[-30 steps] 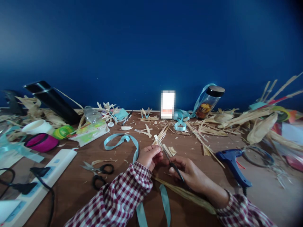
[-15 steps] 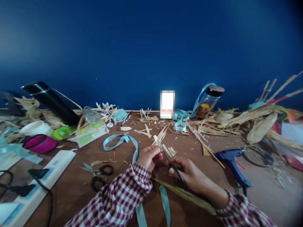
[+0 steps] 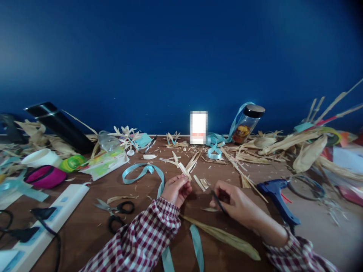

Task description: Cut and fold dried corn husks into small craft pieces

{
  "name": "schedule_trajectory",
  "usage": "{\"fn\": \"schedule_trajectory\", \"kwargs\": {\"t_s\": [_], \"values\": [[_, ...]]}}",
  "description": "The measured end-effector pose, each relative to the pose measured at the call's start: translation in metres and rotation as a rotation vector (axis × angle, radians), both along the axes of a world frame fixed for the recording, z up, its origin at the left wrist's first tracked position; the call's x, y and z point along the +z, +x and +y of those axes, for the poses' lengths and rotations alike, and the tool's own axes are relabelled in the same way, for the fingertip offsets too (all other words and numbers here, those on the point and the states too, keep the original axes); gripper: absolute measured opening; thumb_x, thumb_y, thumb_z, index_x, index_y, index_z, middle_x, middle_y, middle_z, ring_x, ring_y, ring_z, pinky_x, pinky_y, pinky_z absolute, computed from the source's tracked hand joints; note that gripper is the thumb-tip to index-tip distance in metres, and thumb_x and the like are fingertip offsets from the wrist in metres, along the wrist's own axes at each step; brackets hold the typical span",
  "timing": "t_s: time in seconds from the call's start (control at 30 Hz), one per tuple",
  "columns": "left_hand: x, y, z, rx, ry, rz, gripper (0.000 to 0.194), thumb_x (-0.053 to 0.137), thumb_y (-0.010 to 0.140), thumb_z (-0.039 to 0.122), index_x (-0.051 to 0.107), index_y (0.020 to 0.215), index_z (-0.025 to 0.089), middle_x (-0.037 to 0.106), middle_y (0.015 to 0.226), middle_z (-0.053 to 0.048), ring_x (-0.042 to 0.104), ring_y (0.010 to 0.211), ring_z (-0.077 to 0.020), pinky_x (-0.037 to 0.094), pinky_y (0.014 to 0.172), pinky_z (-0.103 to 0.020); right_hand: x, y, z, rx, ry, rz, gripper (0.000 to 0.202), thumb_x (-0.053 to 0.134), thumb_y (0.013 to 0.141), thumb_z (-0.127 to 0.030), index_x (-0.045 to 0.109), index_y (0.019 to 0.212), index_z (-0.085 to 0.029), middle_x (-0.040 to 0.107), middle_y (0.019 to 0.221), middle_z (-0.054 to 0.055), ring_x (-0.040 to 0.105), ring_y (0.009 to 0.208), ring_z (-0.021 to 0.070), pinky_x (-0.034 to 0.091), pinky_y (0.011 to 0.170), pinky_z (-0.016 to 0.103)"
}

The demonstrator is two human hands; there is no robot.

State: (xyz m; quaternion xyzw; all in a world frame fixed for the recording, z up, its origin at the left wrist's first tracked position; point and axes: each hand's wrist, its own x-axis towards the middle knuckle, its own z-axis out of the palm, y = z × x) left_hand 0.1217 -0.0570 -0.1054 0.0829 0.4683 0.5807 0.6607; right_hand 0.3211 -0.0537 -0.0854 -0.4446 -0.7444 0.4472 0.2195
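My left hand is closed in a pinch on a short pale corn husk strip, which points up and away from the fingertips. To its right, apart from the strip, my right hand is closed around a slim dark tool; its kind is not clear, as the fingers cover part of it. Small cut husk pieces lie between the hands. A long greenish husk stretches below the right hand. Light blue ribbon runs under and beside the left forearm.
Black-handled scissors lie left, near a white power strip with plugs. On the right are a blue glue gun and piled corn husks. A black flask and a glass jar lean by the wall.
My right hand has moved right with the dark tool, away from the husk strip. My left hand still pinches the strip. The whole view has shifted slightly.
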Motion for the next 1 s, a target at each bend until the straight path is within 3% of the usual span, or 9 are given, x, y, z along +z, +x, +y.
{"fn": "schedule_trajectory", "kwargs": {"t_s": [0.13, 0.23, 0.37, 0.53, 0.67, 0.8, 0.87, 1.0], "values": [[0.0, 0.0, 0.0, -0.006, 0.013, 0.0, 0.01, 0.069, 0.066, 0.006, 0.062, 0.061, 0.011, 0.062, 0.05, 0.001, 0.058, 0.044, -0.0071, 0.052, 0.046, -0.017, 0.0, 0.019, 0.014, -0.226, 0.277, -0.382, 0.013, 0.058, 0.077, -0.032, 0.051, 0.075, -0.021, 0.06, 0.068, 0.001, 0.054, 0.062, 0.0177, 0.037, 0.057, 0.027], [0.002, 0.001, -0.001, -0.029, 0.022, 0.009, 0.012, 0.071, 0.065, 0.007, 0.062, 0.06, 0.011, 0.062, 0.05, 0.0, 0.057, 0.043, -0.0071, 0.052, 0.045, -0.017, -0.003, 0.028, 0.019, -0.264, 0.407, -0.593, 0.013, 0.057, 0.075, -0.03, 0.055, 0.084, -0.021, 0.064, 0.077, 0.004, 0.058, 0.076, 0.0236, 0.039, 0.065, 0.031], [0.003, 0.002, -0.003, -0.048, 0.04, 0.024, 0.016, 0.075, 0.061, 0.009, 0.06, 0.06, 0.012, 0.063, 0.052, 0.001, 0.057, 0.044, -0.0071, 0.052, 0.045, -0.016, -0.005, 0.032, 0.017, -0.189, 0.473, -0.619, 0.017, 0.057, 0.074, -0.029, 0.056, 0.088, -0.019, 0.064, 0.087, 0.008, 0.058, 0.087, 0.0252, 0.041, 0.075, 0.033], [0.002, 0.003, -0.004, -0.073, 0.057, 0.039, 0.019, 0.078, 0.058, 0.012, 0.059, 0.06, 0.012, 0.063, 0.052, 0.002, 0.057, 0.044, -0.0062, 0.052, 0.044, -0.016, -0.005, 0.035, 0.017, -0.246, 0.541, -0.643, 0.027, 0.06, 0.074, -0.028, 0.059, 0.099, -0.02, 0.063, 0.097, 0.009, 0.056, 0.09, 0.0266, 0.041, 0.078, 0.035], [0.0, 0.003, -0.004, -0.095, 0.083, 0.049, 0.02, 0.08, 0.055, 0.014, 0.06, 0.059, 0.012, 0.064, 0.054, 0.001, 0.057, 0.046, -0.0063, 0.052, 0.045, -0.016, -0.006, 0.043, 0.021, -0.135, 0.438, -0.593, 0.032, 0.06, 0.074, -0.024, 0.062, 0.105, -0.021, 0.064, 0.098, 0.008, 0.059, 0.091, 0.0242, 0.041, 0.08, 0.033], [-0.002, 0.003, -0.004, -0.11, 0.086, 0.059, 0.02, 0.081, 0.055, 0.016, 0.062, 0.059, 0.011, 0.063, 0.053, 0.0, 0.057, 0.046, -0.0067, 0.052, 0.045, -0.016, -0.004, 0.044, 0.022, -0.046, 0.403, -0.535, 0.046, 0.059, 0.071, -0.02, 0.057, 0.117, -0.02, 0.06, 0.113, 0.009, 0.056, 0.101, 0.0237, 0.04, 0.087, 0.033], [-0.002, 0.003, -0.004, -0.115, 0.088, 0.063, 0.02, 0.081, 0.055, 0.016, 0.062, 0.059, 0.011, 0.063, 0.052, 0.001, 0.057, 0.045, -0.0065, 0.052, 0.045, -0.016, -0.002, 0.04, 0.021, -0.107, 0.439, -0.576, 0.042, 0.06, 0.07, -0.02, 0.057, 0.112, -0.019, 0.061, 0.107, 0.009, 0.056, 0.098, 0.0249, 0.041, 0.084, 0.034], [0.0, 0.003, -0.005, -0.118, 0.106, 0.061, 0.022, 0.082, 0.054, 0.017, 0.061, 0.059, 0.012, 0.063, 0.054, 0.001, 0.057, 0.046, -0.0064, 0.052, 0.046, -0.016, 0.002, 0.035, 0.018, -0.241, 0.522, -0.669, 0.01, 0.062, 0.072, -0.019, 0.059, 0.082, -0.021, 0.061, 0.088, 0.006, 0.057, 0.083, 0.0229, 0.04, 0.071, 0.031]]}}
